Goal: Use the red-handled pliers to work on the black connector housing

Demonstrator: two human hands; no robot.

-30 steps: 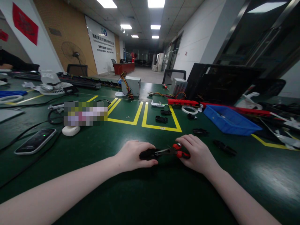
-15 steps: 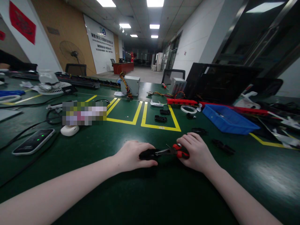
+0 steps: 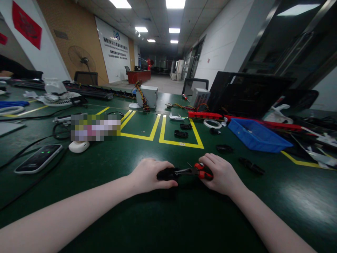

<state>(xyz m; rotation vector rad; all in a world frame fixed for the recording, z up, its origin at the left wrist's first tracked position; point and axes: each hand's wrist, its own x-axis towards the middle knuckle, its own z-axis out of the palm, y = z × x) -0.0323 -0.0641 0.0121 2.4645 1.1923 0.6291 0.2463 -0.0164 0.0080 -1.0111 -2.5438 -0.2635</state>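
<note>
The left hand (image 3: 151, 176) pinches a black part (image 3: 166, 174), lying roughly sideways; the right hand (image 3: 220, 174) grips pliers (image 3: 195, 171), tips pointing left at the part's right end.

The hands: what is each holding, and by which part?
Right hand: pliers, by their red handles. Left hand: a black piece, by the end farther from the pliers.

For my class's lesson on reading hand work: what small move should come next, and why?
Probably the right hand should gently squeeze the red-handled pliers: their handles stand apart, their tips appear to meet the black part, and the left hand holds that part.
</note>
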